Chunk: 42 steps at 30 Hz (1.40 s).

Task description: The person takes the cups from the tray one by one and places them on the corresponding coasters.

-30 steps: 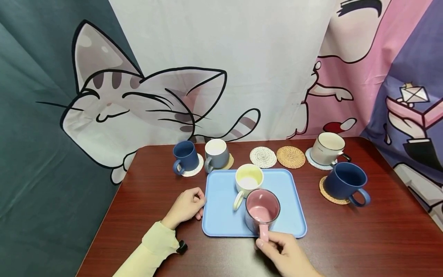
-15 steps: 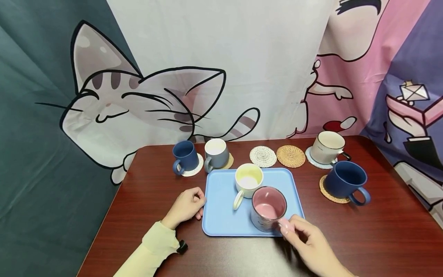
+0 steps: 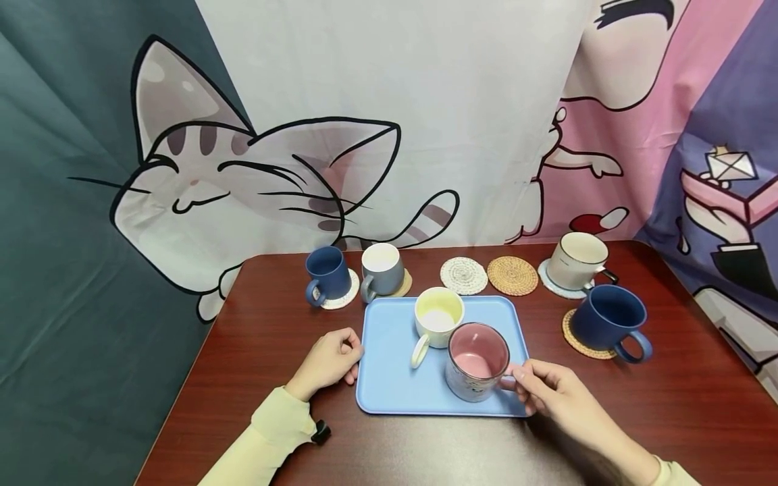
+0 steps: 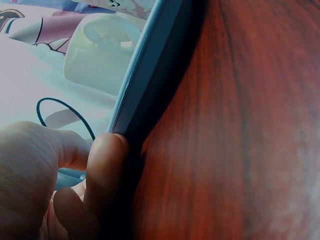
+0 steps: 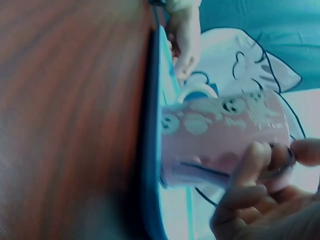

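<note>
In the head view a pink mug [image 3: 477,364] with a dark rim stands upright on the right front part of a light blue tray [image 3: 389,388]. Its handle points right, and my right hand [image 3: 556,391] pinches it between thumb and fingers. White printed figures show on the mug's [image 5: 225,122] side in the right wrist view. Just behind it on the tray is a cream mug [image 3: 436,331] with a yellow inside, handle toward the front left. My left hand [image 3: 328,358] holds the tray's left edge with curled fingers; the left wrist view shows fingertips [image 4: 107,155] against the rim.
Behind the tray, a blue mug [image 3: 328,273] and a grey mug [image 3: 383,273] stand on coasters, beside a white coaster [image 3: 464,276] and a tan coaster [image 3: 513,276]. At right, a cream mug [image 3: 574,263] and another blue mug [image 3: 608,317] stand on coasters.
My right hand has swung the pink mug's handle from the front round to the right, and the mug has shifted slightly right and back. The left hand stays at the tray.
</note>
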### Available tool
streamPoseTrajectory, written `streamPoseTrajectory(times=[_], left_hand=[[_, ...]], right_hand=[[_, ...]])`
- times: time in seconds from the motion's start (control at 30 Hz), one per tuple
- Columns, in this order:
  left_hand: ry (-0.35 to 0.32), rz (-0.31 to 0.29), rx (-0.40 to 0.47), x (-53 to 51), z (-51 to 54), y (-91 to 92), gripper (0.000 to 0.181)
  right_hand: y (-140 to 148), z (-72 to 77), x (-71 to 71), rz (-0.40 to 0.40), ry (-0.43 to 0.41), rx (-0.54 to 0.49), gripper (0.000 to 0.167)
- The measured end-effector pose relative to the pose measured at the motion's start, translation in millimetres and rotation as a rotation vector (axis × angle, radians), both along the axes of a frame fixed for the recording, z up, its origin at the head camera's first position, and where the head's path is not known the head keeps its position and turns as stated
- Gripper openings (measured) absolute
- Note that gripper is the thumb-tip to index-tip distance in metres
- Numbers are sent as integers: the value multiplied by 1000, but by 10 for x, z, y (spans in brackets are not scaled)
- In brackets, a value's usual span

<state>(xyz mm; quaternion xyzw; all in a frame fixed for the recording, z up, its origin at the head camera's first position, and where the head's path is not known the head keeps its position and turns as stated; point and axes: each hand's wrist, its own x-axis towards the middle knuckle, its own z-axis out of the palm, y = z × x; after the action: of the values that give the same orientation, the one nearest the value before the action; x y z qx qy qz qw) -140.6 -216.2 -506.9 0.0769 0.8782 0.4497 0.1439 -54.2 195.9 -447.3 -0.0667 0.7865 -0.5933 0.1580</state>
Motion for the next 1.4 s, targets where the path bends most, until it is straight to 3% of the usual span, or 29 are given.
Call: streamPoseTrajectory(times=[0.2,0.47,0.93,1.4], left_hand=[[4,3,-5,-3,-7,1,13],[-3,8,7,10,16,9,13],[-5,8,7,13,19,11,13],[1,5,-2,15,26,9,13]], right_hand=[[52,34,-129,142,-102,-45,51],[36,22,-167,209,-158,-82,55],[-39,-31,-96,87,-137,-159,49],[-106,-18,-109,-155,-124,-146,42]])
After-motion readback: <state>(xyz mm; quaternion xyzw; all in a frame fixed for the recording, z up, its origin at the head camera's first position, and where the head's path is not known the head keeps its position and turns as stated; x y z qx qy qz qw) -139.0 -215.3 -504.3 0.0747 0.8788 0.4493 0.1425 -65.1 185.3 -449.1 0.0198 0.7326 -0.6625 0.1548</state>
